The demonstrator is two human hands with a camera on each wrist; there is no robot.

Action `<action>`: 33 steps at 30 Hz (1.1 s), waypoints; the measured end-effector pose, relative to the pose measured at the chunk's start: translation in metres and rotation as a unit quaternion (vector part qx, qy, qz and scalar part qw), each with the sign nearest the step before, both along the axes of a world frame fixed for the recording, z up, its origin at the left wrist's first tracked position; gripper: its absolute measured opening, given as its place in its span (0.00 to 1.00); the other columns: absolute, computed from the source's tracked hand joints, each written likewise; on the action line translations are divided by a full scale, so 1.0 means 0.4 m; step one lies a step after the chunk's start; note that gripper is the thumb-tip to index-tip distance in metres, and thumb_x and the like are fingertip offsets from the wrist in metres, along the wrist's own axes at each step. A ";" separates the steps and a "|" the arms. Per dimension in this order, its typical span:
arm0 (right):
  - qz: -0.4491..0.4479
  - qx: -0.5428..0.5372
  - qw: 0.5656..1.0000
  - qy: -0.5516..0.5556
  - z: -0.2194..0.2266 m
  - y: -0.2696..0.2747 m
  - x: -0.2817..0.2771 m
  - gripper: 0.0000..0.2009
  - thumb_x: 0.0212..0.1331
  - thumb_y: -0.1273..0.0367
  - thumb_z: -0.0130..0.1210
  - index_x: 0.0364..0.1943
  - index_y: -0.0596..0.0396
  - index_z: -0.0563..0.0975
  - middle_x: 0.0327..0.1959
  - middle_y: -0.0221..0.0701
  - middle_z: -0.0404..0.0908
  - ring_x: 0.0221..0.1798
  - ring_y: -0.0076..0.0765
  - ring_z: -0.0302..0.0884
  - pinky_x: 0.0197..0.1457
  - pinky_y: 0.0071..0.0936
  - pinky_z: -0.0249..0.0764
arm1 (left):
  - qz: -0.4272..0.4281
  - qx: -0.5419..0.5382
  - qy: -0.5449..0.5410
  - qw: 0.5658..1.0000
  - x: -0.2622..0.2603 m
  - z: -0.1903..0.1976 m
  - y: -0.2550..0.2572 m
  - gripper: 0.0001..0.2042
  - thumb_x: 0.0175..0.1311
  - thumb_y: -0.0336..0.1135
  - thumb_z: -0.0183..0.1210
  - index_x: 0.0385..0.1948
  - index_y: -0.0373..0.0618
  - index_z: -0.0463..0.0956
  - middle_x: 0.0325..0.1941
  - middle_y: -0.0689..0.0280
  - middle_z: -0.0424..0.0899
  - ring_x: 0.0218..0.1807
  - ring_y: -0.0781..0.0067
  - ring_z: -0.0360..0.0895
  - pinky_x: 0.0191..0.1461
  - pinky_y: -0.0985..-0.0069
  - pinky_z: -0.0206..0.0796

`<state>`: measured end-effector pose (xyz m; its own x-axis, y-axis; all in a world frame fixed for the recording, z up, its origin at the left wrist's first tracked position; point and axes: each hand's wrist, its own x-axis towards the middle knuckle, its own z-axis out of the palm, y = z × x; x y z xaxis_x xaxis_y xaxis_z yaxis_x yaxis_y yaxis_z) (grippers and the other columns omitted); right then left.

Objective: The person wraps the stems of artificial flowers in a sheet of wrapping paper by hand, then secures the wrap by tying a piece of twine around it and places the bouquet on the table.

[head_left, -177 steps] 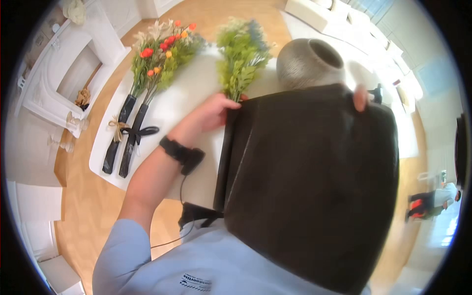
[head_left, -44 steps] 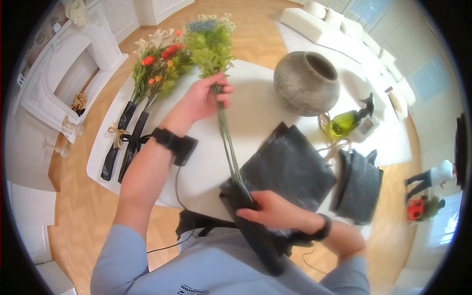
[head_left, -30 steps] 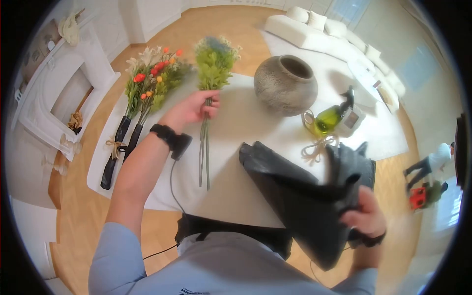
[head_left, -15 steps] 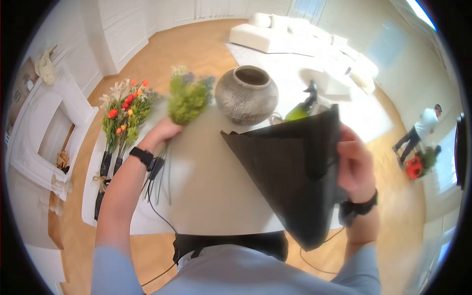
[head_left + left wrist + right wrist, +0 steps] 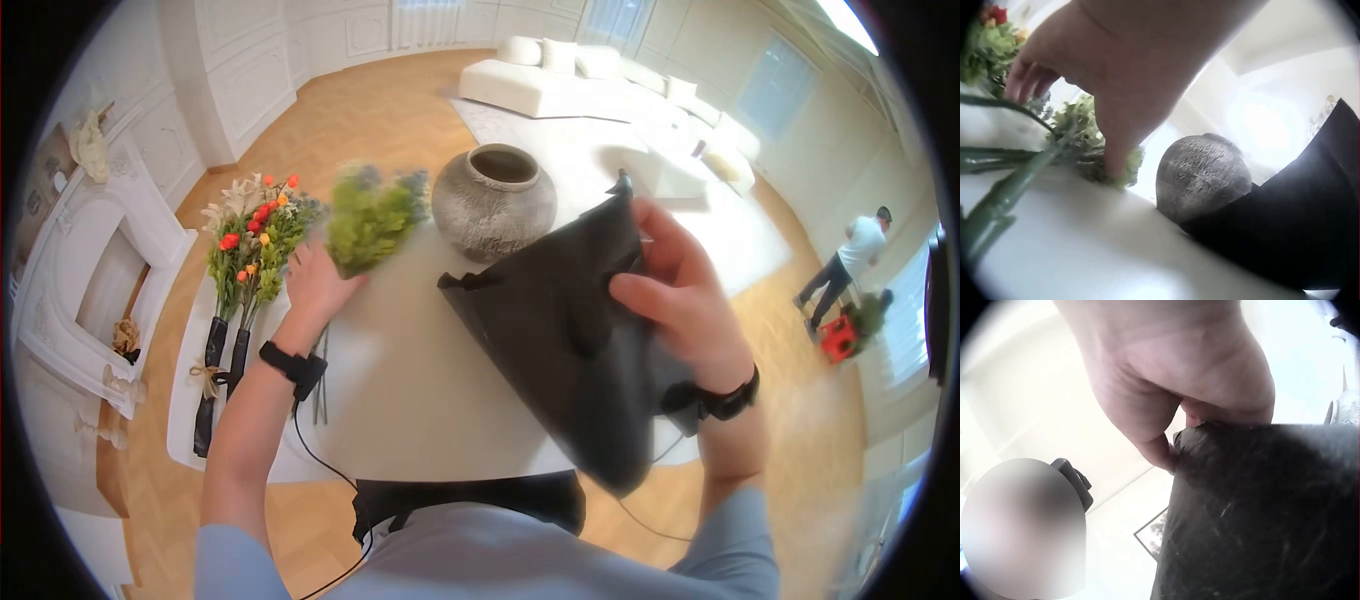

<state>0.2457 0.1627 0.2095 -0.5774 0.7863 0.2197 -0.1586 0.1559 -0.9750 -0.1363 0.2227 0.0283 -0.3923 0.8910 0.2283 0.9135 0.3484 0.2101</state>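
Note:
My left hand (image 5: 318, 280) is over the bunch of green leafy stems with pale and blue flowers (image 5: 375, 222), thumb and fingers spread apart. In the left wrist view its green stems (image 5: 1013, 181) lie along the white tabletop, and the fingers (image 5: 1034, 82) arch loosely above the foliage. At the right, my right hand (image 5: 690, 290) pinches the upper corner of a black wrapping sheet (image 5: 570, 320), which hangs in a folded cone shape over the table's front right. Its grip at the sheet's edge also shows in the right wrist view, thumb on one side.
Two bouquets with red, orange and white flowers (image 5: 255, 235), their stems wrapped in black, lie at the left of the white table (image 5: 400, 400). A round grey vase (image 5: 492, 205) stands at the back. A person (image 5: 850, 260) is far off at the right.
The leafy bunch came out of the black wrap and moved left onto the table. My left hand has loosened from its stems. My right hand lifted the black sheet and shifted it slightly left.

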 end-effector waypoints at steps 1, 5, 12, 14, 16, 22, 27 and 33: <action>0.016 0.009 1.000 0.006 0.015 -0.004 0.000 0.20 0.63 0.77 0.58 0.58 0.59 0.67 0.48 0.33 0.82 0.49 0.21 0.80 0.53 0.20 0.76 | 0.000 0.001 0.001 1.000 -0.003 -0.002 -0.007 0.51 0.51 0.49 0.72 0.73 0.36 0.50 0.63 0.44 0.71 0.67 0.47 0.68 0.64 0.54 0.67; 0.041 0.032 0.996 0.079 0.060 -0.014 0.016 0.24 0.62 0.74 0.58 0.61 0.62 0.66 0.53 0.38 0.81 0.55 0.30 0.80 0.60 0.26 0.75 | -0.266 0.094 -0.187 0.941 0.017 0.006 -0.057 0.47 0.55 0.37 0.67 0.76 0.44 0.45 0.72 0.48 0.60 0.74 0.53 0.59 0.68 0.58 0.62; -0.027 0.115 0.976 0.181 0.117 -0.016 0.029 0.26 0.66 0.70 0.53 0.68 0.65 0.65 0.59 0.42 0.78 0.60 0.36 0.78 0.66 0.30 0.73 | -0.366 -0.092 -0.653 0.656 0.149 -0.061 -0.109 0.51 0.58 0.25 0.63 0.78 0.57 0.32 0.74 0.54 0.59 0.77 0.56 0.56 0.71 0.57 0.57; -0.108 0.107 0.967 0.204 0.123 -0.007 0.047 0.26 0.69 0.69 0.51 0.68 0.66 0.66 0.64 0.39 0.75 0.63 0.35 0.76 0.68 0.29 0.70 | -0.322 -0.118 -0.734 0.587 0.174 -0.094 -0.110 0.51 0.60 0.27 0.64 0.78 0.59 0.32 0.74 0.54 0.60 0.77 0.57 0.57 0.71 0.54 0.56; -0.158 0.150 0.958 0.188 0.120 0.002 0.060 0.25 0.69 0.68 0.52 0.68 0.67 0.66 0.64 0.39 0.75 0.63 0.34 0.75 0.68 0.28 0.70 | -0.266 -0.178 -0.851 0.417 0.211 -0.107 -0.123 0.51 0.63 0.34 0.67 0.77 0.65 0.32 0.72 0.55 0.65 0.75 0.56 0.60 0.72 0.48 0.54; -0.330 0.315 0.890 0.024 0.095 0.096 0.253 0.23 0.72 0.67 0.52 0.66 0.67 0.69 0.62 0.38 0.77 0.62 0.31 0.76 0.67 0.27 0.70 | -0.308 -0.215 -0.867 0.327 0.376 -0.117 -0.174 0.38 0.66 0.34 0.64 0.75 0.50 0.50 0.69 0.60 0.72 0.71 0.62 0.66 0.73 0.56 0.57; -0.466 0.284 0.832 -0.103 0.092 0.089 0.333 0.20 0.73 0.67 0.51 0.63 0.64 0.73 0.61 0.38 0.78 0.60 0.33 0.78 0.66 0.29 0.72 | -0.340 -0.134 -0.867 0.339 0.333 -0.037 -0.205 0.23 0.68 0.30 0.60 0.64 0.35 0.68 0.64 0.60 0.77 0.66 0.65 0.72 0.73 0.64 0.60; -0.268 -0.137 0.938 0.170 -0.012 0.062 0.385 0.18 0.74 0.59 0.50 0.59 0.56 0.75 0.57 0.37 0.81 0.57 0.35 0.80 0.61 0.35 0.77 | -0.284 -0.054 -0.840 0.459 0.220 0.007 -0.270 0.22 0.68 0.28 0.61 0.62 0.35 0.70 0.60 0.60 0.79 0.59 0.67 0.78 0.65 0.68 0.70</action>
<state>0.3997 0.1877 0.2047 -0.0157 0.9976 0.0672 -0.4373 0.0536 -0.8977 -0.0484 0.1148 0.0311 0.3693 0.9289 -0.0279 -0.5570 0.2453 0.7934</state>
